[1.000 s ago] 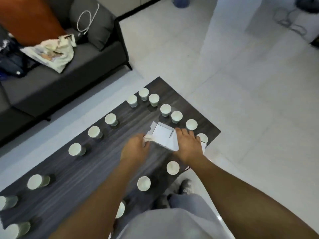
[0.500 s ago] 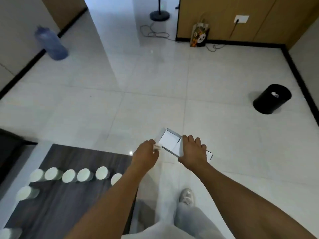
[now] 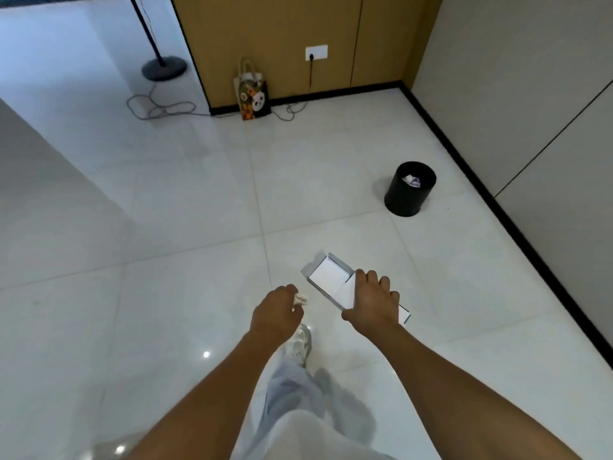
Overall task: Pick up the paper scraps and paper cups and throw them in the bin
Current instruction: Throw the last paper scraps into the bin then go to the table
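**Scraps in hand, bin in sight**

I have turned away from the table of cups, which has dropped out of view, and the black bin (image 3: 410, 189) now stands ahead to my right on the white tiled floor (image 3: 166, 227), well apart from me; the carry has begun, the drop has not. My right hand (image 3: 373, 302) grips a flattened white paper box (image 3: 328, 278), flaps open. My left hand (image 3: 277, 315) curls around a small crumpled paper scrap (image 3: 301, 298) at the fingertips. Some paper already lies in the bin.
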